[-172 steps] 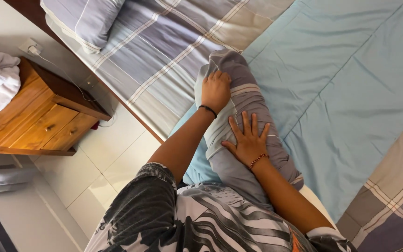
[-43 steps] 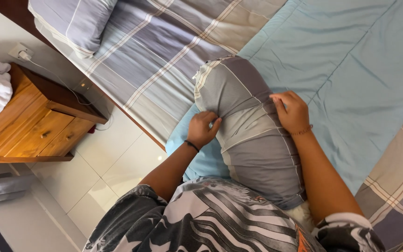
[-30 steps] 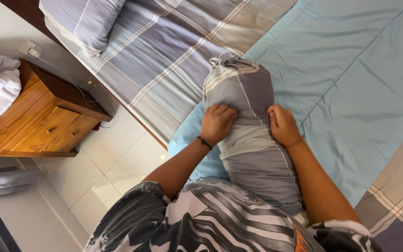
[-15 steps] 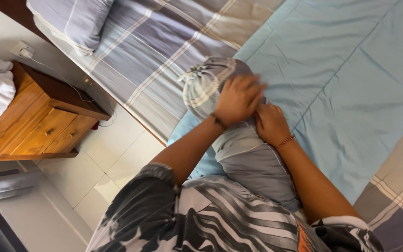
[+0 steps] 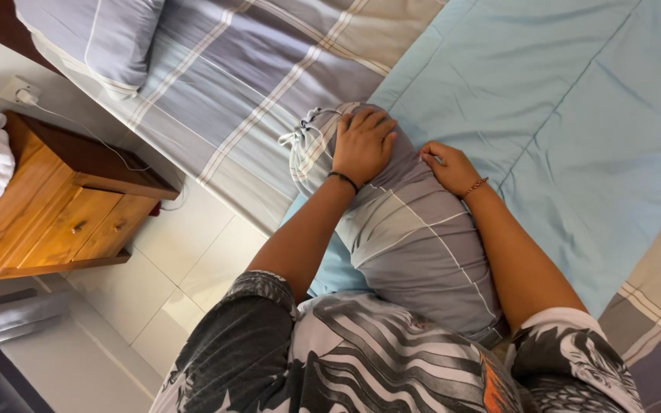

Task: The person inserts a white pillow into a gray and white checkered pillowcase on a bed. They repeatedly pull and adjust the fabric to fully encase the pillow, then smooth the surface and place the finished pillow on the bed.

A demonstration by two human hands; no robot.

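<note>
We see no pkgs, labels, signs or screens here. Nothing of that kind shows near the wooden nightstand (image 5: 63, 206), on top of it, or w/ the bed beside it.

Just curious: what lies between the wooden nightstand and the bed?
In the head view, a strip of pale tiled floor separates the nightstand from the bed.
</note>
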